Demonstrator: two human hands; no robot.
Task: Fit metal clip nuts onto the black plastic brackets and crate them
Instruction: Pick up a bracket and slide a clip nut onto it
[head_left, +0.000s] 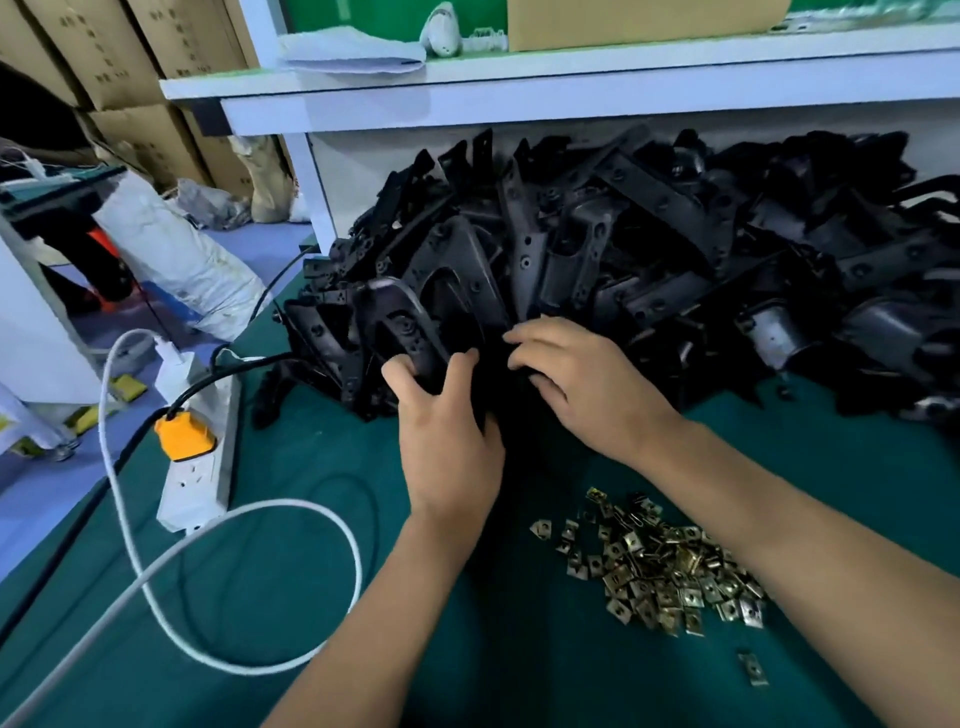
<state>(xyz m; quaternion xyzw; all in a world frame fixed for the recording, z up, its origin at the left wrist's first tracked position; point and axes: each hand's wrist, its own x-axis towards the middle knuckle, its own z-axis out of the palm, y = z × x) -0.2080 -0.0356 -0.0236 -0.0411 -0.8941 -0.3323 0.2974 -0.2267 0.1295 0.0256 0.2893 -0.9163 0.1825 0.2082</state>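
Head view looks down on your two bare hands at the near foot of a big pile of black plastic brackets (623, 249) heaped along the far edge of the green desk (857, 467). Your left hand (447, 431) grips one black bracket (415, 338) from below, thumb and fingers curled round its lower end. Your right hand (576, 379) reaches in just beside it, fingers bent and pressed onto the dark plastic between both hands; you cannot tell whether they pinch a clip nut, as the spot is too dark. A loose scatter of brass-coloured metal clip nuts (660, 566) lies on the desk under your right forearm, toward the near right corner, with one stray nut (752, 667) apart from the rest. At the left edge sits a white power strip (200, 478) with an orange plug (183, 434) in it, and a white cable (218, 519) loops across the mat.
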